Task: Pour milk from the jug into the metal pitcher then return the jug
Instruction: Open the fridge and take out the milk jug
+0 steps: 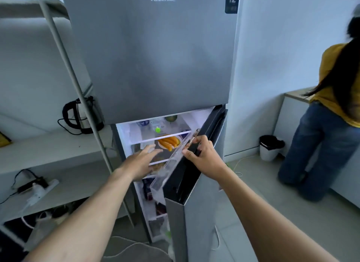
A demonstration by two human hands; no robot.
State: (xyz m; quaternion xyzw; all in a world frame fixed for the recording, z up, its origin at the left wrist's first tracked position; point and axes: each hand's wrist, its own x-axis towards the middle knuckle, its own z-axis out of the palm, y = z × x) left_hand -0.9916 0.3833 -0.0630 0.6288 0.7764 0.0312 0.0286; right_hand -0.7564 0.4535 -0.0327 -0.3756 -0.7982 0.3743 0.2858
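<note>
Pale walls and a grey floor frame a tall silver fridge (155,53) seen from the head camera, its upper door shut and its lower door (194,176) swung partly open toward the viewer. To one side stands a white shelving unit (48,148) with a black kettle (81,115) on it; on the other side another person in a yellow top (335,86) stands at a counter, and a small bin (270,146) sits by the wall.

Inside the lit compartment, a plate of orange food (169,141) rests on a glass shelf, with a green-capped bottle (157,129) on the shelf above. A clear door bin (171,164) lines the inside of the open door.

Fingers of the right hand (202,156) are curled over the top edge of the lower door, gripping it. The left hand (141,162) is open, fingers spread, reaching into the compartment and holding nothing.

No milk jug can be picked out with certainty among the items inside, and the metal pitcher is not in view. Judging from the empty hands, either the jug has yet to be fetched or it has already gone back in; the picture does not settle which. If the former, fetching, pouring and returning all remain.
</note>
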